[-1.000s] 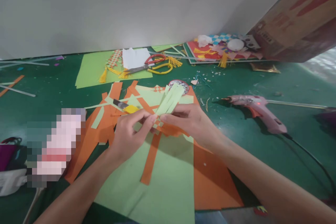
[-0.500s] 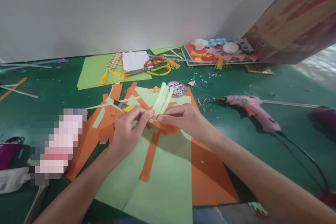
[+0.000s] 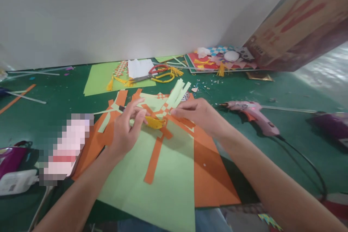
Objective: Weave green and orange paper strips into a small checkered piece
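left hand [image 3: 126,128] gripped yellow cutter [image 3: 154,122], right hand [image 3: 199,114] pinched woven strips [image 3: 170,106]; glue gun [image 3: 251,113] lay rightward, scissors [image 3: 151,74] near green mat's [image 3: 49,110] far edge.

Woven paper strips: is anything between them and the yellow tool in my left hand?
Nothing visible. The yellow tool in the left hand ends right beside the woven strips, which the right hand pinches.
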The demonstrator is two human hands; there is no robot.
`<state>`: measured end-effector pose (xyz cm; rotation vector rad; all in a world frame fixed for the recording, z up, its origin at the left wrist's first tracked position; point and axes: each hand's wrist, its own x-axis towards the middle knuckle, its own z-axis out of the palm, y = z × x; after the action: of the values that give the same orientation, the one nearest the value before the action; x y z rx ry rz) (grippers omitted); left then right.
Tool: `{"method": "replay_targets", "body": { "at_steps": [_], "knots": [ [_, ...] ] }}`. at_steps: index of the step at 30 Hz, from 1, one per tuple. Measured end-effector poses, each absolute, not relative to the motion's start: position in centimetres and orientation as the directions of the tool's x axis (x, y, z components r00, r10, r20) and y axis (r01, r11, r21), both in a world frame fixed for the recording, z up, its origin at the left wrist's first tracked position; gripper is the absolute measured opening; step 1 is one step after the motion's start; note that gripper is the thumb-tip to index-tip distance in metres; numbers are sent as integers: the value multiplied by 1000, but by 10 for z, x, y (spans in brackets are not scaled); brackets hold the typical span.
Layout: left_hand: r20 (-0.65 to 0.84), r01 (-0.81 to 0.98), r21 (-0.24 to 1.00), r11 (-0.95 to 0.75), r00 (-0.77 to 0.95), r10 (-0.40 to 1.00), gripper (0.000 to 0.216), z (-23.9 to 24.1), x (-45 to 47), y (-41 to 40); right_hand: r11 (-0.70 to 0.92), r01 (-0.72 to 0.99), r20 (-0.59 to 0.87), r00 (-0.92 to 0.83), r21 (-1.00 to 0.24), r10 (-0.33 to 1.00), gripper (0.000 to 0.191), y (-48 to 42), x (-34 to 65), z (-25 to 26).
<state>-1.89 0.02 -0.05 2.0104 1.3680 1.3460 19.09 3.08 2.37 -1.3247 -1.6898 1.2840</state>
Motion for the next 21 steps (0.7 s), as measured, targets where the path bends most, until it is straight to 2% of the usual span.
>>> {"method": "replay_targets", "body": {
  "at_steps": [3, 6, 10, 14, 18, 21],
  "knots": [
    [583, 578, 583, -571, 192, 789, 19, 0, -19, 0, 11, 308, -43, -167, -951, 985, 34, 29, 202, 26],
    [625, 531, 334, -779, 494, 605, 13, 0, -13, -3, -21, 300, -63, -132, -954, 989, 32, 20, 213, 26],
    [412, 446, 146, -883, 784, 464, 18, -1, 2, -13, -60, 368, -142, -201, -928, 969, 34, 4, 223, 18],
    [274, 425, -3, -905, 871, 408, 25, -1, 4, -23, -41, 450, -185, -280, -892, 942, 39, -10, 228, 13],
    [304, 429, -154, -890, 878, 371, 32, 5, -12, -34, 23, 486, -200, -403, -874, 893, 40, -15, 228, 16],
    [320, 443, -167, -881, 870, 376, 32, 9, -25, -42, 69, 514, -243, -515, -855, 822, 35, -15, 220, 18]
  ]
}}
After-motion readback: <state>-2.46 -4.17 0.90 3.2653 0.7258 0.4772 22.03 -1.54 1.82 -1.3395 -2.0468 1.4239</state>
